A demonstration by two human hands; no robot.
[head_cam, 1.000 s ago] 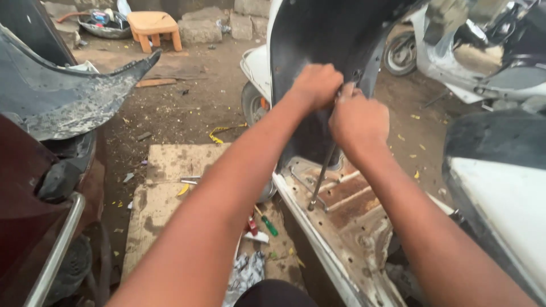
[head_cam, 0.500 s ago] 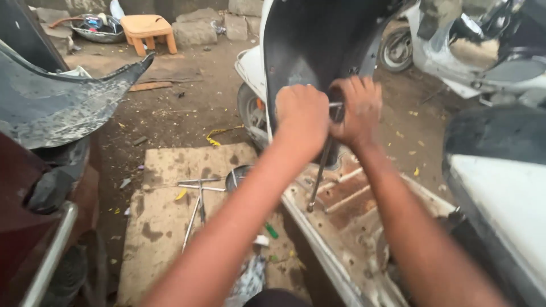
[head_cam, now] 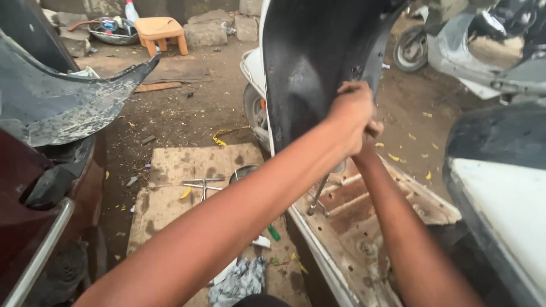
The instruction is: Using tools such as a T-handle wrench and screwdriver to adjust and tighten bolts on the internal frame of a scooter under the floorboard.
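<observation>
My left hand (head_cam: 352, 116) is a closed fist against the dark inner front panel (head_cam: 313, 62) of a stripped scooter. It grips the top of a long metal T-handle tool, whose thin shaft (head_cam: 318, 196) runs down to the bare, rusty floorboard (head_cam: 364, 216). My right hand (head_cam: 373, 132) sits right behind and below the left fist. It is almost wholly hidden, with only a knuckle edge and the wrist showing. Both forearms cross the middle of the view.
On the dirt lies a cardboard sheet (head_cam: 170, 170) with metal wrenches (head_cam: 199, 185), a green-handled screwdriver (head_cam: 274, 232) and a rag (head_cam: 239, 281). A grey body panel (head_cam: 57, 102) and maroon scooter (head_cam: 28, 187) stand left, a white scooter (head_cam: 506, 204) right, an orange stool (head_cam: 162, 31) behind.
My left hand has slid right and now covers my right hand, which was beside it before. Both hands stay at the top of the tool against the panel.
</observation>
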